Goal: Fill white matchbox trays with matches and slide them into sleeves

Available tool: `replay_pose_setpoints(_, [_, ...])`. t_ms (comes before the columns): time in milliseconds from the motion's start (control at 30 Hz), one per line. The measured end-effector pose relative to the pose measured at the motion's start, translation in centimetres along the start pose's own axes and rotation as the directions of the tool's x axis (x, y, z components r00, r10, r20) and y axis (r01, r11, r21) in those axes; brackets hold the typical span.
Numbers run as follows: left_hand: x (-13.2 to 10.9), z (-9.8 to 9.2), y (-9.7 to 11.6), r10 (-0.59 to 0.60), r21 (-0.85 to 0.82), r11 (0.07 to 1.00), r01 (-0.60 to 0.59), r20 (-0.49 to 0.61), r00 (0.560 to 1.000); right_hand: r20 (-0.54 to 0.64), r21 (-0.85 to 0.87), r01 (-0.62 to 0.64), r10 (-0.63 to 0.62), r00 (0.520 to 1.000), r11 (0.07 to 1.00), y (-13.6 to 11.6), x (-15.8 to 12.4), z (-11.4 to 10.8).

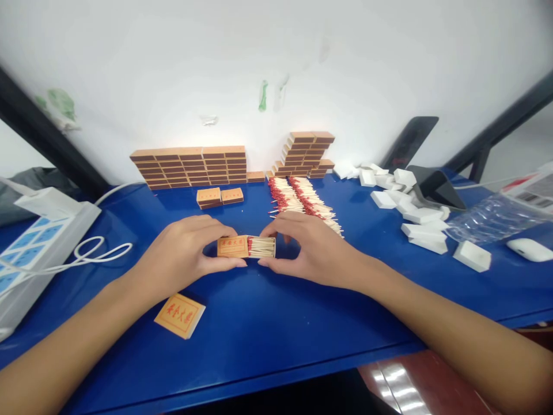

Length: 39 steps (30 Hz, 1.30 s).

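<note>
The matchbox (pixel 233 246) is half open between the two hands, at the middle of the blue bench (pixel 276 328); whether it touches the surface I cannot tell. The left hand (pixel 184 248) pinches its orange sleeve between thumb and fingers. The right hand (pixel 313 248) pinches the right end of the tray (pixel 273 249), which sticks out rightward, filled with matches (pixel 261 246). A flat orange sleeve piece (pixel 180 315) lies near, below the left wrist. Just beyond the hands are two rows of loose red-tipped matches (pixel 317 202). Far left, closed boxes form a long stack (pixel 190 167); a stepped stack (pixel 305 155) stands right of it. White blocks (pixel 424 215) lie scattered at right.
</note>
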<state>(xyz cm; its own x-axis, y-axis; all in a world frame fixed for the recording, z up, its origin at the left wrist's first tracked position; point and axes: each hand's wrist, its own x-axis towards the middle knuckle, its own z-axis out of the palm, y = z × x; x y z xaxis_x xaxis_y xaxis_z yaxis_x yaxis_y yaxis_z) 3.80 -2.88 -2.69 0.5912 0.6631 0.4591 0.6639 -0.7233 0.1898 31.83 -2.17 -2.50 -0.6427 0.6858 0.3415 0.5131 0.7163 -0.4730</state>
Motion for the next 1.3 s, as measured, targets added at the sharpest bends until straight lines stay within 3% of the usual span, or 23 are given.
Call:
replay_pose_setpoints(300, [0.0, 0.1, 0.6, 0.015, -0.023, 1.0, -0.015, 0.025, 1.0, 0.066, 0.073, 0.068, -0.072, 0.995, 0.995, 0.3, -0.1, -0.3])
replay_pose_setpoints(500, [0.0, 0.7, 1.7, 0.038, -0.085, 0.995, -0.043, -0.067, 0.997, -0.027, 0.082, 0.045, -0.043, 0.999, 0.996, 0.1, -0.1, 0.6])
replay_pose_setpoints(633, [0.2, 0.4, 1.9, 0.025, -0.118, 0.992, -0.034, -0.078, 0.997, -0.072, 0.17, -0.036, 0.049, 0.996, 0.985, -0.1, 0.3, 0.5])
replay_pose_setpoints(833, [0.4, 0.0, 2.3, -0.05, -0.207, 0.978, 0.039, -0.052, 0.997, 0.01, 0.392, -0.121, 0.128, 0.992, 0.912, -0.3, 0.3, 0.2])
replay_pose_setpoints(1000, [0.2, 0.5, 2.9, 0.031, -0.254, 0.967, -0.038, -0.031, 0.999, 0.058, 0.404, -0.139, 0.127, 0.99, 0.904, -0.5, 0.4, 0.6])
replay_pose_setpoints(1133, [0.1, 0.4, 2.9, 0.036, -0.267, 0.962, -0.048, -0.05, 0.998, 0.011, 0.402, -0.16, 0.17, 0.985, 0.901, -0.1, 0.5, 1.0])
replay_pose_setpoints(1300, [0.0, 0.3, 2.5, 0.052, -0.256, 0.964, -0.071, -0.082, 0.995, 0.003, 0.347, -0.116, 0.123, 0.992, 0.931, -0.7, 0.6, 0.8])
